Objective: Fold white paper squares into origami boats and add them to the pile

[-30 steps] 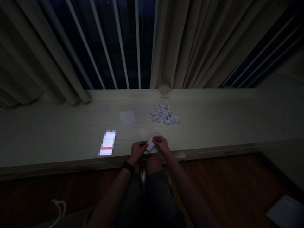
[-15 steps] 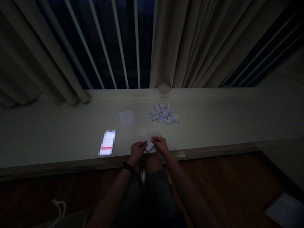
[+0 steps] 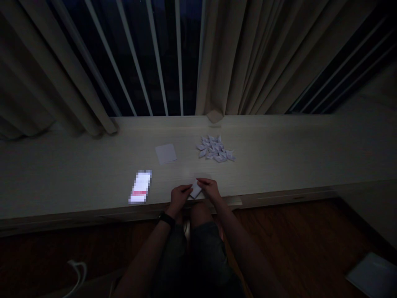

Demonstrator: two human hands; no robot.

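Between my two hands, at the front edge of the pale ledge [image 3: 273, 165], is a small folded piece of white paper [image 3: 195, 189]. My left hand [image 3: 180, 196], with a dark band on its wrist, is closed and pinches the paper's left corner. On the other side my right hand [image 3: 210, 189] is closed on its upper right edge. A cluster of small folded paper pieces [image 3: 215, 149] lies farther back, slightly right of my hands. Flat square paper [image 3: 166, 154] rests to the left of that cluster.
A lit phone [image 3: 140, 186], its screen pixelated, lies left of my hands near the front edge. Curtains [image 3: 238, 58] and a barred window [image 3: 149, 58] stand behind the ledge. A white cable [image 3: 81, 271] is at lower left, and a pale flat object [image 3: 374, 275] lies at lower right.
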